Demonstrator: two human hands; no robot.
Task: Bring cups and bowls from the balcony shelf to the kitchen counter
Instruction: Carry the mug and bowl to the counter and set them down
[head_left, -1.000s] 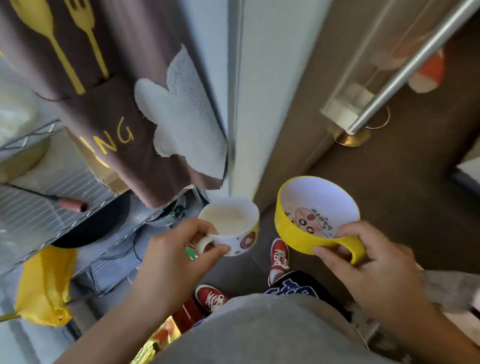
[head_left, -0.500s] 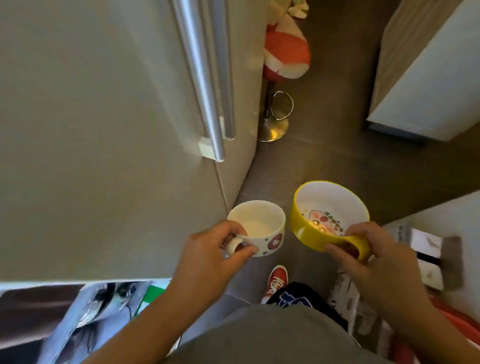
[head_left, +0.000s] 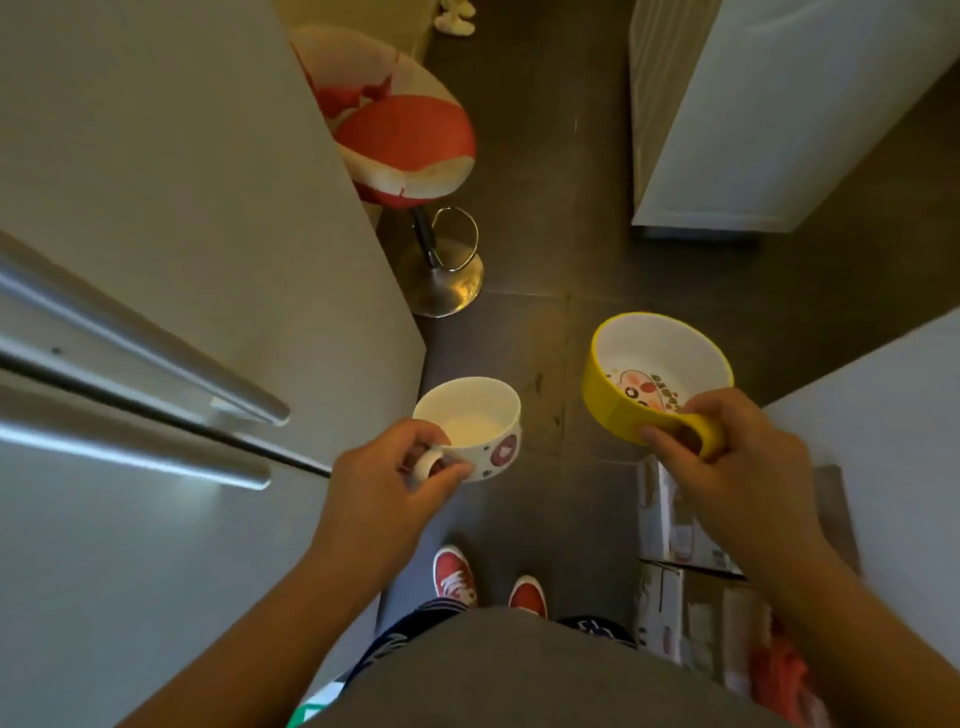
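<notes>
Fingers of my left hand (head_left: 387, 480) are pinched shut on the handle of the white cup (head_left: 470, 426); fingers of my right hand (head_left: 727, 457) are closed around the handle of the yellow bowl (head_left: 657, 379). Both vessels hang in the air at waist height over the dark floor (head_left: 561, 182), well apart from each other, rims up, nothing inside as far as I can see. Fridge (head_left: 171, 249) is close on my left, red stool (head_left: 405, 140) ahead, boxes (head_left: 670, 525) by my right foot. No surface to set things on that I can name for sure.

Step in hand looks like the carry. Doing it well: keep both rims level, elbows in so the cup clears the fridge corner, steer around the stool base, watch the boxes.

Count: one cup, one bowl, two hands, one stool, two red shoes (head_left: 454, 577).
</notes>
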